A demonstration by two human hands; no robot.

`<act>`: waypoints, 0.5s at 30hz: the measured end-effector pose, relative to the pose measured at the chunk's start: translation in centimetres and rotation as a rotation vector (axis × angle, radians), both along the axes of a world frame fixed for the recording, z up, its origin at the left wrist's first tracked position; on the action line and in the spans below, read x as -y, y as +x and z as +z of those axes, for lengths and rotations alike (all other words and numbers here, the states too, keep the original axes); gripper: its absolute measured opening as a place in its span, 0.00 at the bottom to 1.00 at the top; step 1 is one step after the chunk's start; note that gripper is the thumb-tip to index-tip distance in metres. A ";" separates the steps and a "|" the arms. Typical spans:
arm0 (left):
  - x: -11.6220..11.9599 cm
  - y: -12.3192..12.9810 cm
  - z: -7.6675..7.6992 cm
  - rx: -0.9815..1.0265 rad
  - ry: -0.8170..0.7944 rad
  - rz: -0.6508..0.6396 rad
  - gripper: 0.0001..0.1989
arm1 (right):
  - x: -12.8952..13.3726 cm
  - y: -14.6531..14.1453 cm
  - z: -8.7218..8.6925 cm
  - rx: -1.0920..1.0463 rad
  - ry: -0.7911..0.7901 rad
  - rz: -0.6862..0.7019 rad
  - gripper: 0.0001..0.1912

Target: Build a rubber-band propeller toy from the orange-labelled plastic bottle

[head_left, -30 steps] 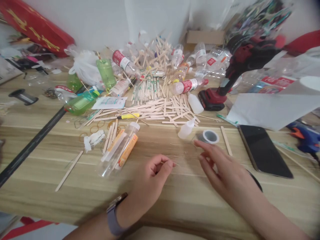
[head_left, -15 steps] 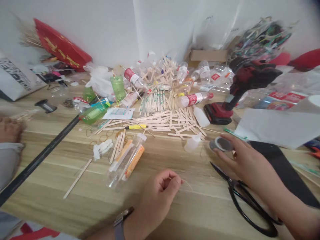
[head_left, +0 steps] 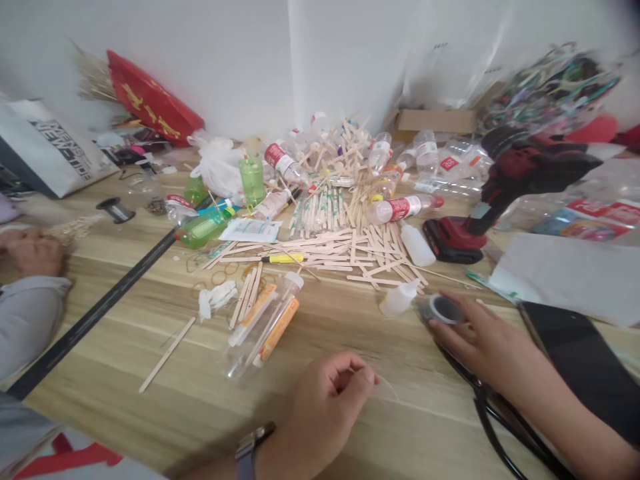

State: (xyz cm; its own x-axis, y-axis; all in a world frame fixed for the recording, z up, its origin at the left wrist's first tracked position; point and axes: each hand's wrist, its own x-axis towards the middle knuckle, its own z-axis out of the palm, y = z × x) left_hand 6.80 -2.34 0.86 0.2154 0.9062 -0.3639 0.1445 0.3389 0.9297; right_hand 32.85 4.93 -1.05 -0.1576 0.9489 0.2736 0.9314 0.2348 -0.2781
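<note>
My left hand (head_left: 333, 407), with a watch on its wrist, is closed over the front of the wooden table. Thumb and index finger pinch a thin pale strand (head_left: 389, 385) that sticks out to the right. My right hand (head_left: 493, 343) holds a small round spool (head_left: 443, 311) between thumb and fingers. Black-handled scissors (head_left: 493, 413) lie partly hidden under my right hand and forearm. A small white squeeze bottle (head_left: 399, 299) is just left of the spool. Left of my left hand lies a clear bottle (head_left: 260, 333) with orange labels.
Wooden sticks (head_left: 345, 250) and plastic bottles (head_left: 400, 209) are heaped in the middle. A red cordless drill (head_left: 505, 193) and a black phone-like slab (head_left: 575, 360) are at the right. Another person's hand (head_left: 37, 250) rests at the left beyond a black bar (head_left: 100, 313).
The view has shifted, so the table's contents appear further right and slightly lower. My right hand with the spool now covers more of the scissors. My left hand keeps its pinch.
</note>
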 end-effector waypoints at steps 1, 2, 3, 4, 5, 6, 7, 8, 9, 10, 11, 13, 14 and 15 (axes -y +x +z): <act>0.0 0.0 0.0 -0.005 0.001 -0.001 0.16 | 0.1 0.0 -0.2 -0.011 -0.028 0.025 0.26; 0.0 0.1 0.0 -0.012 0.003 -0.004 0.16 | 0.4 -0.1 -0.4 -0.023 -0.048 0.047 0.25; 0.0 0.1 0.0 -0.020 0.006 -0.007 0.16 | 0.7 -0.3 -0.4 -0.036 -0.064 0.065 0.25; 0.0 0.1 0.0 -0.028 0.010 -0.012 0.17 | 1.1 -0.6 -0.3 -0.044 -0.083 0.082 0.24; 0.1 0.1 0.0 -0.038 0.013 -0.022 0.17 | 1.5 -0.9 -0.2 -0.049 -0.093 0.106 0.23; 0.1 0.1 -0.1 -0.045 0.013 -0.032 0.17 | 2.0 -1.3 0.0 -0.050 -0.113 0.139 0.22; 0.2 0.0 -0.2 -0.055 0.014 -0.044 0.17 | 2.5 -1.8 0.2 -0.050 -0.123 0.170 0.21; 0.2 0.0 -0.3 -0.063 0.015 -0.055 0.17 | 2.9 -2.2 0.4 -0.047 -0.123 0.194 0.21; 0.2 -0.1 -0.4 -0.072 0.015 -0.064 0.18 | 3.3 -2.6 0.6 -0.043 -0.132 0.213 0.21; 0.2 -0.1 -0.5 -0.082 0.015 -0.070 0.18 | 3.6 -2.9 0.7 -0.040 -0.142 0.230 0.21; 0.2 -0.2 -0.6 -0.093 0.016 -0.075 0.18 | 3.8 -3.2 0.7 -0.034 -0.147 0.242 0.21; 0.3 -0.2 -0.7 -0.121 0.028 -0.082 0.18 | 3.7 -3.2 0.6 -0.016 -0.140 0.249 0.21; 0.3 -0.2 -0.6 -0.141 0.047 -0.086 0.18 | 3.6 -3.0 0.5 -0.002 -0.124 0.235 0.21; 0.4 -0.2 -0.4 -0.166 0.079 -0.096 0.18 | 3.3 -2.7 0.4 0.016 -0.104 0.206 0.21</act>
State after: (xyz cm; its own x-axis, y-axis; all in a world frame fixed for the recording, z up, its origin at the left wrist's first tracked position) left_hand 6.59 -2.75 0.46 0.2456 0.9116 -0.3297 0.3258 0.2427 0.9137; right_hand 30.13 1.61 -0.66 -0.3544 0.9191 0.1720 0.8713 0.3914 -0.2962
